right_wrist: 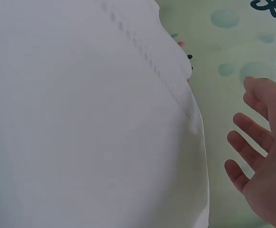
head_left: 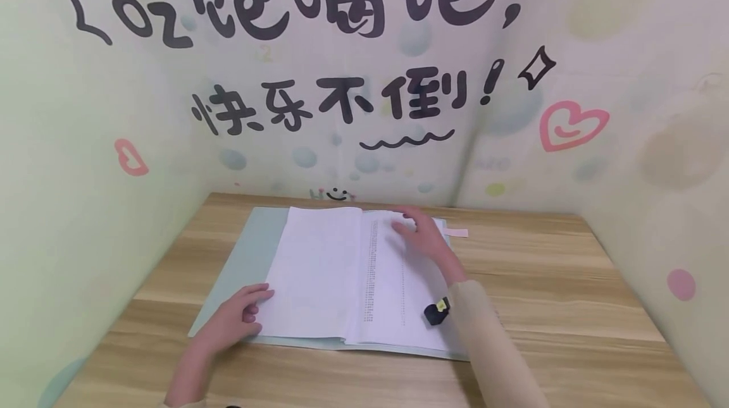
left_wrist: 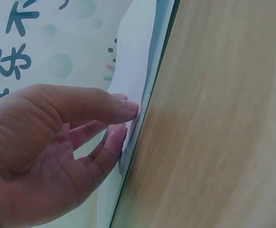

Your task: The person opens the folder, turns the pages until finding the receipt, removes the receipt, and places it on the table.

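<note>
A folder or book with a pale blue cover (head_left: 232, 269) lies open on the table, with a blank left page (head_left: 319, 269) and a right page (head_left: 421, 288) printed with narrow columns of text. My left hand (head_left: 230, 319) is at the left page's outer edge near the front corner. In the left wrist view, thumb and fingers of the left hand (left_wrist: 52, 147) bend loosely towards the paper (left_wrist: 135, 52). Over the upper part of the right page is my right hand (head_left: 421, 233). The right wrist view has the right hand (right_wrist: 266, 147) with fingers spread, apart from the sheet (right_wrist: 95, 118).
The wood-grain table (head_left: 558, 294) backs onto a wall (head_left: 353, 167) with black lettering. A pink tab (head_left: 455, 232) sticks out at the folder's right edge. Beside the right sleeve (head_left: 490, 345) is a small black object (head_left: 436, 313) with a yellow label.
</note>
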Demonstrator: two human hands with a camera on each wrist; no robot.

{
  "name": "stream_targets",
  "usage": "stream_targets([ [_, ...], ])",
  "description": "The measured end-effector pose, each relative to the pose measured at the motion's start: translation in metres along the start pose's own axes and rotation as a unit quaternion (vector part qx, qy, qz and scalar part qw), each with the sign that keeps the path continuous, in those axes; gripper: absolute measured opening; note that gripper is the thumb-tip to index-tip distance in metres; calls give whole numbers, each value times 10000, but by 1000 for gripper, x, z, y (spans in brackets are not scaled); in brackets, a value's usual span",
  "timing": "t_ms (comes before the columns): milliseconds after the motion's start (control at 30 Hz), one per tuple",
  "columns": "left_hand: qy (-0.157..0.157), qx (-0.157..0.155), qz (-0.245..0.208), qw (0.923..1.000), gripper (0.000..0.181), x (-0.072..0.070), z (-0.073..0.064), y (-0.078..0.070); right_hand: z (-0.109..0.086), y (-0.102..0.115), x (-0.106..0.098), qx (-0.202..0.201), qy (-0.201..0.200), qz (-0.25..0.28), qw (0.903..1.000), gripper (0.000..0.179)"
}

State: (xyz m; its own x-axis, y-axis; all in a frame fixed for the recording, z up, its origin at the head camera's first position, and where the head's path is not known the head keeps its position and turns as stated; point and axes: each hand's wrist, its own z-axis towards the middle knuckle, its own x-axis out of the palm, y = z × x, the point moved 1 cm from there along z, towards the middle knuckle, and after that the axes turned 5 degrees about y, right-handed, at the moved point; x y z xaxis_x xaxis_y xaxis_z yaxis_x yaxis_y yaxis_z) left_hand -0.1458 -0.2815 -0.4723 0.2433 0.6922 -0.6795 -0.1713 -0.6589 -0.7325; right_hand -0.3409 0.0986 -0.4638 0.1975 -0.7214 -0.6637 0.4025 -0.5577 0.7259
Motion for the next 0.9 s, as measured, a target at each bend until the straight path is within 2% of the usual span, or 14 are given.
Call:
stream_targets([
  [100, 6, -58, -36, 10000, 60, 0, -1, -2, -6, -10, -9, 109, -71, 63, 9999, 46],
  [300, 43, -171, -50, 9998, 61, 0, -2, -2, -18, -34, -24, 58, -210, 100, 9997, 57],
  [400, 28, -189, -68, 9998, 65, -1, -2, -3, -22, -47, -29, 28, -260, -114, 9996, 59],
  [600, 68, -326, -35, 9994, 73, 1, 0, -2, -34, -66, -37, 546, 56, -649, 9964, 67],
  [900, 91, -471, -91, 9988, 73, 2, 0, -3, -43, -79, -45, 946, 481, -523, 9930, 72],
])
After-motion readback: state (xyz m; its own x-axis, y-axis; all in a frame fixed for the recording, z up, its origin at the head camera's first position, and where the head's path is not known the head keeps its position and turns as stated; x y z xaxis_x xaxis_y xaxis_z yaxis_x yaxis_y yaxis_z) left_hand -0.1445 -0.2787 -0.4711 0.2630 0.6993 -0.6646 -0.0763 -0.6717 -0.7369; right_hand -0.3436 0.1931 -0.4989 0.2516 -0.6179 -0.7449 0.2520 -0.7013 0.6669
